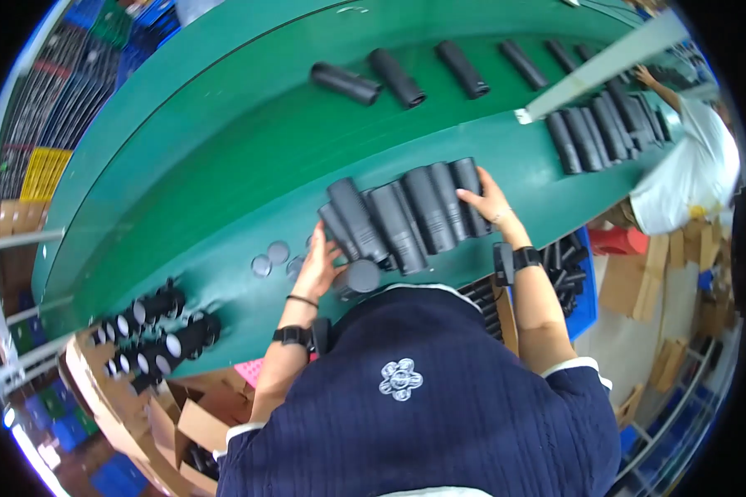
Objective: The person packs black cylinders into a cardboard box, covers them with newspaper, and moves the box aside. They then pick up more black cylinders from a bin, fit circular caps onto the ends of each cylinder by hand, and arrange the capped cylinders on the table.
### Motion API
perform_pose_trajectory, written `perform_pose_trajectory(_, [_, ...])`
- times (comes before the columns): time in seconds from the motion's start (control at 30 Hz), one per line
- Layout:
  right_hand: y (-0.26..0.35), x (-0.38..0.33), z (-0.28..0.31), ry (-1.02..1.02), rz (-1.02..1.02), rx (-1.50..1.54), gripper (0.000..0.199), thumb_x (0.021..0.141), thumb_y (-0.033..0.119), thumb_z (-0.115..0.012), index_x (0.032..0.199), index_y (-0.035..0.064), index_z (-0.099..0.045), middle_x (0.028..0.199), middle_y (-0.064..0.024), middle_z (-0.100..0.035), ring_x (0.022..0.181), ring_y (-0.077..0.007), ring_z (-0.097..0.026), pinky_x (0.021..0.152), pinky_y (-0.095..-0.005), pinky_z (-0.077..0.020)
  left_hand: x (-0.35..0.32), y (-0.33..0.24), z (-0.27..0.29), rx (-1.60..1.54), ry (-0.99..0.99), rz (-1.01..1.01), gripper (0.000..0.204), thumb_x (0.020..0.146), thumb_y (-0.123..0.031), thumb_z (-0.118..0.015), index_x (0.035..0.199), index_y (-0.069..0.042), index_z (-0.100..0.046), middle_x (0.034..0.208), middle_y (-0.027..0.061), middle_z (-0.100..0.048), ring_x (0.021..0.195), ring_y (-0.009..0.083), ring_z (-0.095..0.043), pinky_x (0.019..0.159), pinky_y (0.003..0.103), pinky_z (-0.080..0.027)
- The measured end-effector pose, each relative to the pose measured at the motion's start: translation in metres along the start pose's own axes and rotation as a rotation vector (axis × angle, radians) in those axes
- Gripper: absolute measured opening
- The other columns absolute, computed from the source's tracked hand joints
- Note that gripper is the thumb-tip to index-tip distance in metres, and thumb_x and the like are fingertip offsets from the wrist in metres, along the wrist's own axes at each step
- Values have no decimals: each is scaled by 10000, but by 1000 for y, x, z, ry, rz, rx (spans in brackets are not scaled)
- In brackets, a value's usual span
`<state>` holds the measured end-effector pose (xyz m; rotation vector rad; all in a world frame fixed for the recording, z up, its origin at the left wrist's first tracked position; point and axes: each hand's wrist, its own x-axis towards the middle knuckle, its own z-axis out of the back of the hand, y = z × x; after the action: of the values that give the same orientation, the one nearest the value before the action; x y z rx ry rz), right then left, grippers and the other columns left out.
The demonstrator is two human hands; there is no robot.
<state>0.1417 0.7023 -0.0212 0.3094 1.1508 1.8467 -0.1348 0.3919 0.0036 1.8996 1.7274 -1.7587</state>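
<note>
Several black cylindrical tubes (398, 228) lie side by side on the green work surface, in a row between my two hands. My left hand (317, 267) is at the row's left end, fingers and thumb curved against the outermost tube. At the far right end, my right hand (489, 199) grips the last tube (467, 178), its thumb over the near side. A larger dark round disc (362, 276) sits below the row beside my left hand. Several small dark discs (278, 252) lie left of that hand, one partly hidden by it.
Loose black tubes (464, 70) lie spaced along the green belt beyond. At right, another row of tubes (593, 137) lies near a co-worker's sleeve (696, 166). Black parts with pale round ends (166, 331) stand at left. A blue bin (587, 286) and cardboard boxes (203, 431) flank me.
</note>
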Motion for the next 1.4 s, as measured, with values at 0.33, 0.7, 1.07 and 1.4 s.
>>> perform_pose_trajectory(0.33, [8,-7,-15,-170,38,-400,767,787,366,-725,1430,141,-373,1223,-239,-523,1109,-406,-515,956,-456,-427,-15,29,19,68,128,-235,939,949,-304,-589,1496,-262,173,1515,159,-207,1324,291,-359,1013,503,-397])
perform_pose_trajectory(0.7, [57,-14,-20,-321,111,-633,653,822,293,-701,1391,142,-419,1159,-210,-552,1068,-412,-525,917,-464,-443,-24,8,5,337,-54,-287,1214,758,-231,-814,1503,-135,140,1393,209,-286,1140,292,-543,882,429,-515])
perform_pose_trajectory(1.07, [138,-77,-88,139,308,-147,978,654,132,-707,1495,117,-208,1167,-254,-566,1020,-365,-602,885,-401,-485,-27,18,5,469,-6,-309,1292,739,-337,-816,1460,-23,210,1443,277,-244,1227,334,-476,969,417,-463])
perform_pose_trajectory(1.4, [-40,7,102,-196,192,-519,783,727,190,-679,1429,112,-342,1185,-263,-578,1095,-406,-571,945,-444,-459,23,37,10,529,-193,-497,996,883,-140,-656,1491,-168,132,1317,226,-395,1107,292,-527,851,384,-485])
